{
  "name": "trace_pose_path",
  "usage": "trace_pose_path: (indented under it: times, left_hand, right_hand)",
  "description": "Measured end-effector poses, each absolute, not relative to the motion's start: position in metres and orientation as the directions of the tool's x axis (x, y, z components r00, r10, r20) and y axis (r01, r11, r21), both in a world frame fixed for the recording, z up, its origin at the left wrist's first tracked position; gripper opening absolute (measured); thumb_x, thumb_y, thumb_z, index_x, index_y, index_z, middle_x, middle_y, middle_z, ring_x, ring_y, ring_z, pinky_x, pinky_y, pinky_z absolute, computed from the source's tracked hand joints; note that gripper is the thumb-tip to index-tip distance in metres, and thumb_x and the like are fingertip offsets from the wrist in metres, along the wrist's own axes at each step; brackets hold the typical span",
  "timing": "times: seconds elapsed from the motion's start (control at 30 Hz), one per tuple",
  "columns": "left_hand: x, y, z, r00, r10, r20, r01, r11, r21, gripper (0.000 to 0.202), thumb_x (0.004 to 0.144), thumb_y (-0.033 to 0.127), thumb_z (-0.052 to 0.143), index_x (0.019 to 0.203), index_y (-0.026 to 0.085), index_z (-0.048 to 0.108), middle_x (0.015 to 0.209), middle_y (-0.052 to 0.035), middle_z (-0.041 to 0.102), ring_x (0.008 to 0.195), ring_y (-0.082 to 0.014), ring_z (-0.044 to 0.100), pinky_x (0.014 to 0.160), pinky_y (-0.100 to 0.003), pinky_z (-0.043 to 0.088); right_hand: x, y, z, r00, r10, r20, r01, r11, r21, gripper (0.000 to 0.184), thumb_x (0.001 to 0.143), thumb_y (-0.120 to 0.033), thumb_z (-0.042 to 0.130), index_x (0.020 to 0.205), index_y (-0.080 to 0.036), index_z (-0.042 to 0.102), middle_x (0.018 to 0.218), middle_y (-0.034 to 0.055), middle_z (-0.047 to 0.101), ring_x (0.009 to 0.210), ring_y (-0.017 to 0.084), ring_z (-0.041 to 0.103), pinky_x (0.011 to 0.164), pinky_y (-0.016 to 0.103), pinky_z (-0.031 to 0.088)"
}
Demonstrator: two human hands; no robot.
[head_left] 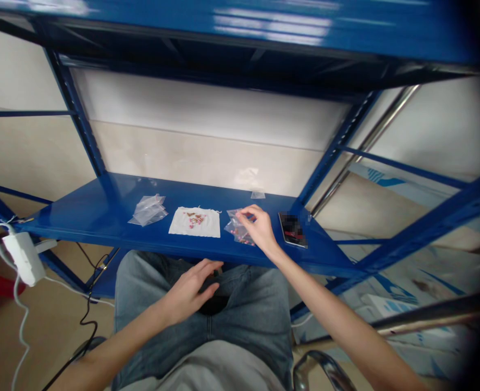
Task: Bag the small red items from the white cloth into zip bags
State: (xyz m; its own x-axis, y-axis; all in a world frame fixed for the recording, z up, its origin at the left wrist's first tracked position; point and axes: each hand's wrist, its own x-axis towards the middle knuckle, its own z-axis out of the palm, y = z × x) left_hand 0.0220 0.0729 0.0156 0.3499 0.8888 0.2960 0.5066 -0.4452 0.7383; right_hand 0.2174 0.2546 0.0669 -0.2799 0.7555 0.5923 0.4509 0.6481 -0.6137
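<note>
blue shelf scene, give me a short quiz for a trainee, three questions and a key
1. On the blue metal shelf, which hand touches the clear plastic bag holding pink items?
2. True or false: the left hand is resting on the shelf.
3. What lies between the bunched clear plastic bags and the bag with the pink items?

Key
1. The right hand.
2. False: it is over the person's jeans, off the shelf.
3. A white sheet with a reddish print.
</note>
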Motion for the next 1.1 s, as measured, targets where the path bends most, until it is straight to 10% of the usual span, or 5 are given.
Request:
trace_pose_path:
  times: [0.1, 0.23, 0.43, 0.73, 1.1]
  left_hand:
    - [0.026, 0.069, 0.02, 0.321, 0.913, 0.254, 0.334, -0.36, 0.871, 0.067, 0.09, 0.035, 0.064, 0.149, 0.025, 0.035, 0.132, -0.01, 0.057, 0.118, -0.0213, 0.054, 0.095, -0.034, 0.047]
    - [0.031, 0.065, 0.012, 0.425, 0.891, 0.159, 0.267, -0.291, 0.919, 0.028, 0.09, 0.038, 0.063, 0.109, 0.017, 0.065, 0.107, -0.0077, 0.068, 0.1, -0.0211, 0.061, 0.085, -0.032, 0.049]
    - [0.038, 0.067, -0.014, 0.115, 0.981, 0.155, 0.205, -0.176, 0.963, 0.033, 0.084, 0.04, 0.07, 0.102, 0.02, 0.05, 0.106, -0.0064, 0.062, 0.095, -0.0183, 0.061, 0.074, -0.027, 0.049]
    - [0.022, 0.089, -0.021, 0.192, 0.981, 0.021, 0.018, -0.025, 1.0, 0.035, 0.083, 0.045, 0.069, 0.077, 0.012, 0.062, 0.068, -0.0011, 0.059, 0.058, -0.0087, 0.05, 0.055, -0.021, 0.04]
    - [-0.003, 0.08, 0.021, 0.03, 0.999, 0.043, -0.108, -0.039, 0.993, 0.029, 0.084, 0.041, 0.067, 0.077, 0.015, 0.056, 0.064, -0.0012, 0.065, 0.051, -0.0099, 0.053, 0.051, -0.021, 0.042]
  right_hand:
    - [0.21, 0.19, 0.058, -0.424, 0.76, 0.493, 0.292, 0.63, -0.72, 0.015, 0.088, -0.035, 0.063, 0.08, -0.024, 0.068, 0.089, 0.0064, 0.067, 0.085, 0.022, 0.063, 0.074, 0.034, 0.05]
    - [0.205, 0.118, 0.036, -0.462, 0.815, 0.351, 0.183, 0.475, -0.861, 0.018, 0.088, -0.038, 0.065, 0.078, -0.023, 0.064, 0.084, 0.0055, 0.065, 0.077, 0.02, 0.062, 0.068, 0.032, 0.051]
    - [0.208, 0.098, 0.022, -0.374, 0.917, 0.138, 0.052, 0.169, -0.984, 0.025, 0.086, -0.044, 0.067, 0.086, -0.02, 0.059, 0.083, 0.0023, 0.064, 0.071, 0.017, 0.062, 0.061, 0.027, 0.049]
    - [0.2, 0.109, 0.007, -0.371, 0.911, 0.179, 0.028, 0.204, -0.979, 0.021, 0.086, -0.037, 0.067, 0.094, -0.02, 0.058, 0.083, 0.0003, 0.059, 0.072, 0.014, 0.055, 0.061, 0.024, 0.043]
    - [0.206, 0.111, 0.015, -0.55, 0.826, -0.119, -0.202, -0.27, -0.941, 0.022, 0.082, -0.037, 0.072, 0.085, -0.014, 0.07, 0.069, 0.0012, 0.059, 0.062, 0.012, 0.051, 0.055, 0.025, 0.038]
